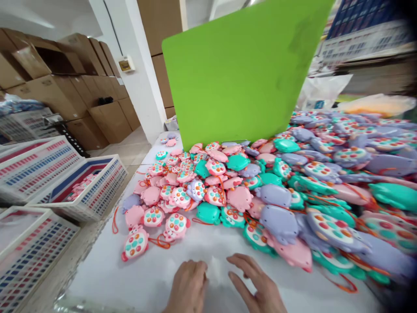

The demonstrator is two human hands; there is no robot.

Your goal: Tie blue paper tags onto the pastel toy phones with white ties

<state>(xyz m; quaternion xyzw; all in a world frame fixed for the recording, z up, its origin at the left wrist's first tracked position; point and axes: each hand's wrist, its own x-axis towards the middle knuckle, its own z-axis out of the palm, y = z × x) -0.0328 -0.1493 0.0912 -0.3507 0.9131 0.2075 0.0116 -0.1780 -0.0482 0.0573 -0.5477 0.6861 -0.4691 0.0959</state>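
Low in the head view, my left hand (189, 283) is closed, its fingers curled together above the white tabletop (107, 278). A pale, blurred scrap (215, 268) shows beside its fingertips; I cannot tell what it is, or whether the fingers grip it. To its right, my right hand (256, 281) has thumb and fingers spread apart, with nothing between them. Beyond both hands lies a heap of animal-shaped toys with coloured round buttons and orange cords. The nearest include a pink toy (135, 243), another pink toy (176, 226), a green toy (208, 213) and a purple toy (279, 222).
A tall green board (241, 78) stands upright behind the toys. The heap spreads to the right edge. On the floor at left are plastic baskets (97, 195), one holding pink toys. Cardboard boxes (55, 95) are stacked behind, near a white pillar (137, 87).
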